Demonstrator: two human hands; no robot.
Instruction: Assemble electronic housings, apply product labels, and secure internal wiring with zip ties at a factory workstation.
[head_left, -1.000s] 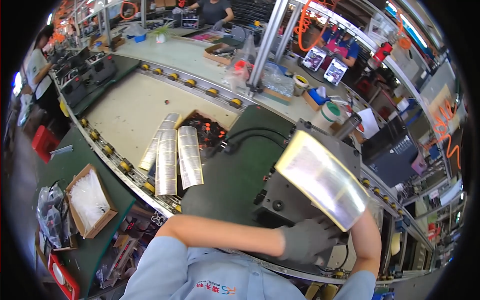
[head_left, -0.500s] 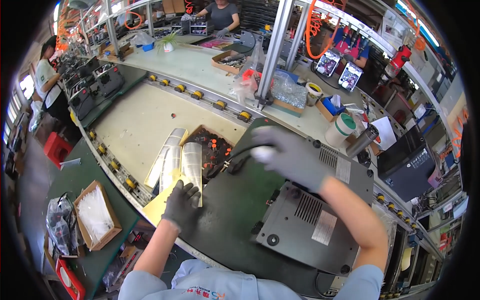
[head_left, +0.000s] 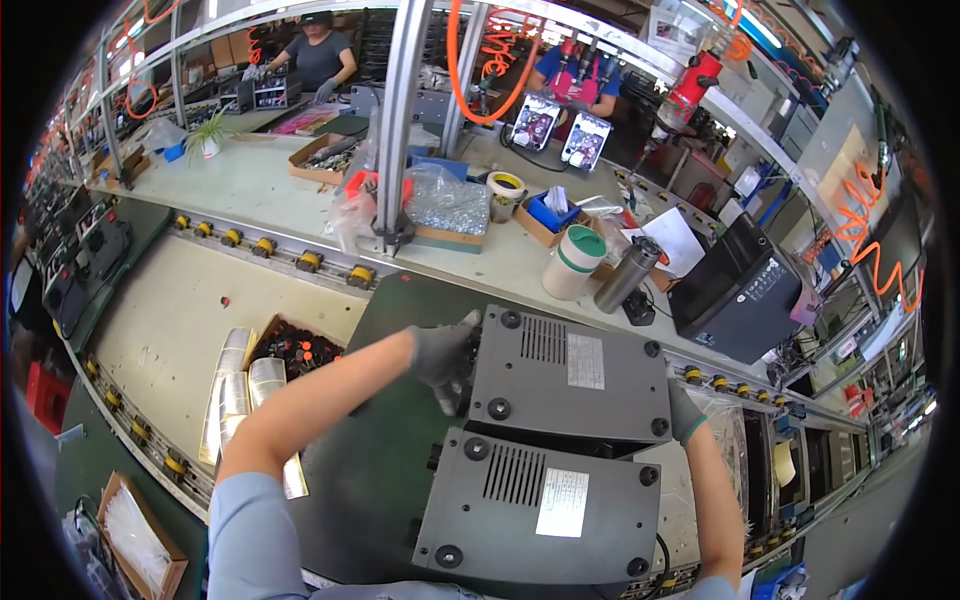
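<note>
Two dark grey metal housings lie on a green mat [head_left: 345, 470], one behind the other. Slots, round feet and a pale label show on top of each. At the left end of the far housing [head_left: 630, 370], my left hand [head_left: 440, 358] is bent around the edge, its fingertips partly hidden. My right hand [head_left: 684, 414] presses on the opposite end, most of its fingers out of sight behind the side. Both hands wear grey gloves. Nearer to me, the second housing [head_left: 610, 510] is untouched, with a black cable by its right end.
Silvery label sheets [head_left: 232, 395] lie left of the mat, by a box of black and orange parts [head_left: 300, 345]. Beyond the roller rail stand a metal post [head_left: 400, 130], a white-green container [head_left: 575, 262], a dark cylinder [head_left: 628, 272] and a black case [head_left: 745, 290]. Co-workers sit behind.
The view has swung right. My left hand has left the label sheets for the far housing's left end. My right hand, earlier blurred near a black cable, is now at its right end.
</note>
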